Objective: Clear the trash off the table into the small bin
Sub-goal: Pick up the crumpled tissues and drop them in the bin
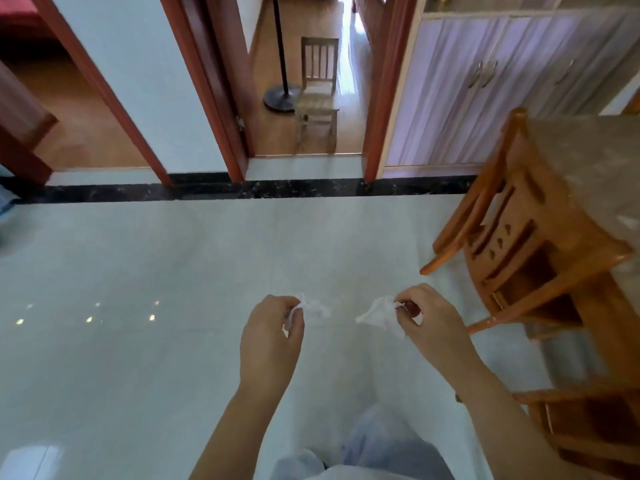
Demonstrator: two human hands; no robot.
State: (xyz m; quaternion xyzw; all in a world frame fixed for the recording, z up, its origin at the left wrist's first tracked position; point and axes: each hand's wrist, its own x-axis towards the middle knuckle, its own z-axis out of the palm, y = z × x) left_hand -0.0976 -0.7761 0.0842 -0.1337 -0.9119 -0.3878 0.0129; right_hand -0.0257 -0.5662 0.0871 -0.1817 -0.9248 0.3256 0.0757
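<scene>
In the head view, both hands are held out in front of us above the pale tiled floor (138, 271). The left hand (272, 337) pinches a crumpled white tissue (313, 306) between thumb and curled fingers (292, 303); the right hand (433, 323) pinches a second tissue (377, 317) the same way. The two wads point toward each other, near but apart. Both are off the tabletop (595, 161), which lies to our right behind a wooden chair (519, 244), nearer the right hand. The small bin is nowhere in view, so we cannot tell which way it lies from the fingers; we judge the coming move to be finding it and carrying both wads there. Through the doorway (311, 143) ahead stand a small chair (317, 95) and a lamp base (278, 97).
</scene>
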